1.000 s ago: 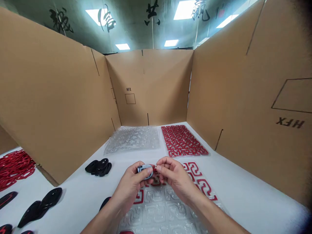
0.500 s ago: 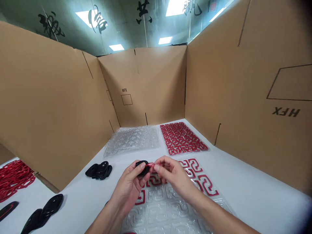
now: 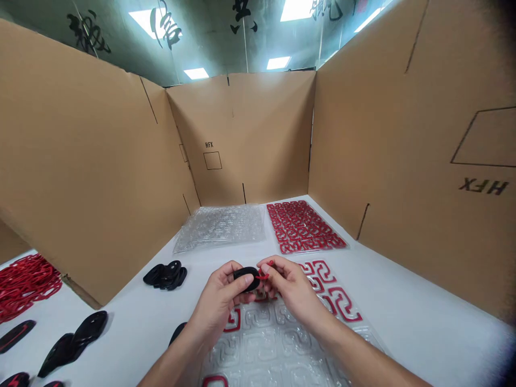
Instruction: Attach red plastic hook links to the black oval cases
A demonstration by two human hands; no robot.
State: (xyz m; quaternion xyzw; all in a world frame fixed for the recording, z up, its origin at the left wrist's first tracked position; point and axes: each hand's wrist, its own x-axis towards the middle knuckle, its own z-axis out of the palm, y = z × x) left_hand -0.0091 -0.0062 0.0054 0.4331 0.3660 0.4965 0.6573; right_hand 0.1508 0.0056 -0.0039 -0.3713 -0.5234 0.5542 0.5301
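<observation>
My left hand (image 3: 217,295) is closed around a glossy black oval piece (image 3: 245,272), with the thumb pressed on its face. At that piece's right edge, the fingertips of my right hand (image 3: 292,287) pinch a thin red curved piece (image 3: 262,277). The red piece appears to touch the black one, but fingers hide part of the contact. Both hands hover over a clear moulded plastic tray (image 3: 264,346). Some of its slots hold red hook-shaped pieces (image 3: 342,304); others show bare plastic.
A full tray of red pieces (image 3: 304,227) lies behind, beside stacked clear trays (image 3: 221,228). Black pieces (image 3: 165,275) sit in a cluster on the left, with more black pieces (image 3: 74,341) nearer. A red heap (image 3: 26,285) lies far left. Cardboard walls (image 3: 245,134) surround the table.
Both hands have shifted slightly right in view. The black piece has turned to show more of its face, and the red piece now sticks up above my right fingertips.
</observation>
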